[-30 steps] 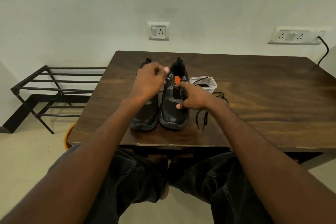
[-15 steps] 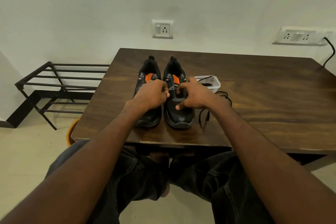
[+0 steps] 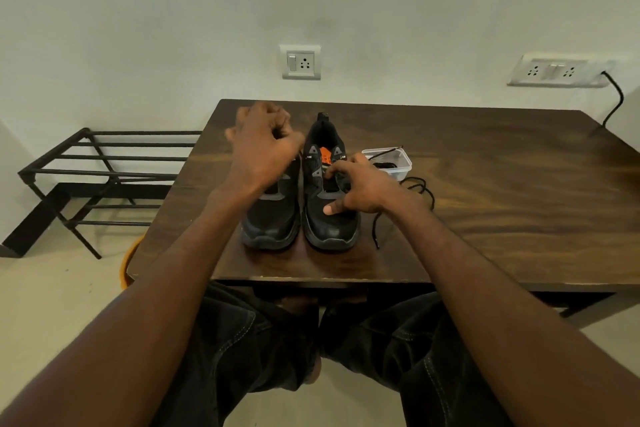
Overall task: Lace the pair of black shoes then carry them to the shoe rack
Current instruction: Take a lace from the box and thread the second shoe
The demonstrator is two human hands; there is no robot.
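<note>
Two black shoes stand side by side near the front of the wooden table (image 3: 485, 204), toes toward me. My left hand (image 3: 263, 146) is raised above the left shoe (image 3: 273, 222), fingers curled in a pinch; a thin dark lace seems to run from it down to the shoes. My right hand (image 3: 360, 187) rests on the right shoe (image 3: 329, 232), fingertips curled into its eyelet area by the orange tongue, thumb lying on the toe. A loose length of black lace (image 3: 420, 184) trails on the table right of that hand.
A small clear plastic container (image 3: 403, 163) holding another black lace sits right of the shoes. A black metal shoe rack (image 3: 104, 172) stands on the floor to the left of the table. An orange object (image 3: 125, 263) shows under the table's left corner.
My left hand has risen from beside the right hand at the eyelets, up and to the left above the left shoe. The right hand has stayed on the right shoe.
</note>
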